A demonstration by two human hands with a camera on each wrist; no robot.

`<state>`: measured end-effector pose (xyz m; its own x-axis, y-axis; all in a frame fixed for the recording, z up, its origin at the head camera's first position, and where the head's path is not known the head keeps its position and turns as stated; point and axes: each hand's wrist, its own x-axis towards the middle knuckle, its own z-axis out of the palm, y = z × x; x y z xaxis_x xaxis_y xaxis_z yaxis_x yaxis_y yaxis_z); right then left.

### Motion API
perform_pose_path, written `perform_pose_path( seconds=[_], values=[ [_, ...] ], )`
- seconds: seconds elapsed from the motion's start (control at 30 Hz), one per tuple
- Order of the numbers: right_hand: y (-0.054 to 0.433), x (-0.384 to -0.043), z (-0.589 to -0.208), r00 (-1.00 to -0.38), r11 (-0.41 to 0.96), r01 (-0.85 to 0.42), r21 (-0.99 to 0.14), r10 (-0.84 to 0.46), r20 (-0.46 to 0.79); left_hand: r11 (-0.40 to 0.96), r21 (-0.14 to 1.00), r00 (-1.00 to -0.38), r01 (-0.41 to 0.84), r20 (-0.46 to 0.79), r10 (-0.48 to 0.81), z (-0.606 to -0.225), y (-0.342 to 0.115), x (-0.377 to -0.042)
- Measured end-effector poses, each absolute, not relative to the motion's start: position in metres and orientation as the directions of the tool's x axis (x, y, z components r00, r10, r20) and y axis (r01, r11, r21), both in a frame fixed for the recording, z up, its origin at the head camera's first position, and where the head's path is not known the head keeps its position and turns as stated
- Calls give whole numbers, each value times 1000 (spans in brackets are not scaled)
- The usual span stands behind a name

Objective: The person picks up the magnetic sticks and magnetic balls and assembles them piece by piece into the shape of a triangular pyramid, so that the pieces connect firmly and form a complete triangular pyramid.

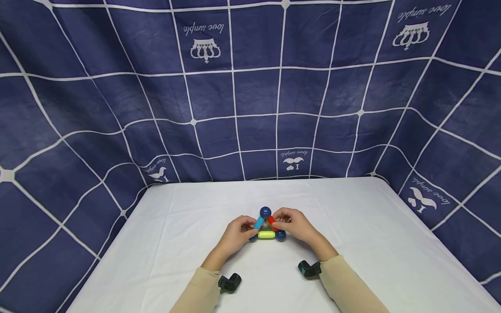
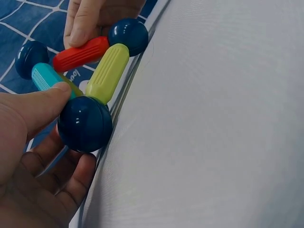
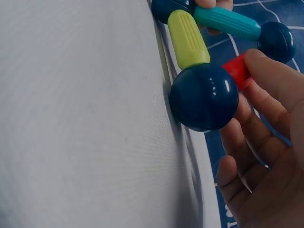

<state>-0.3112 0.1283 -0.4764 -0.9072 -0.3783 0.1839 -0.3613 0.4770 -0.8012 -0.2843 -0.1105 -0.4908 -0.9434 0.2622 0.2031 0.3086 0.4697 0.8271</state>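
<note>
Three rods and dark blue balls are joined in a triangle between the two hands. The turquoise rod [image 1: 259,223] forms its left side, the red rod [image 1: 272,223] its right, and the yellow-green rod [image 1: 266,234] the near side. One ball [image 1: 265,212] sits at the far corner, another ball [image 3: 204,97] at the near right, and a third ball [image 2: 84,124] at the near left. My left hand [image 1: 236,234] pinches the turquoise rod, thumb on top. The red rod is pinched by my right hand [image 1: 296,224]. An olive-yellow piece [image 2: 71,85] shows partly behind the turquoise rod in the left wrist view.
A white cloth [image 1: 188,204] covers the table under the hands. Behind and at both sides hangs a navy curtain [image 1: 254,95] with white grid lines. Each wrist carries a black device, the left one [image 1: 230,282] and the right one [image 1: 309,269].
</note>
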Motion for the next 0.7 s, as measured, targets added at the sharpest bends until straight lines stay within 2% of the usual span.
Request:
perform_pose_path(
  seconds=[0.23,0.7],
  values=[
    [131,-312,-480,-883,433,-395,-810,-422,205,465,828,-942,313,208,264,-490,-110,-284],
    [134,-313,-482,-889,401,-357,-844,-423,175,459,832,-943,312,212,258,-490,-109,-283]
  ],
)
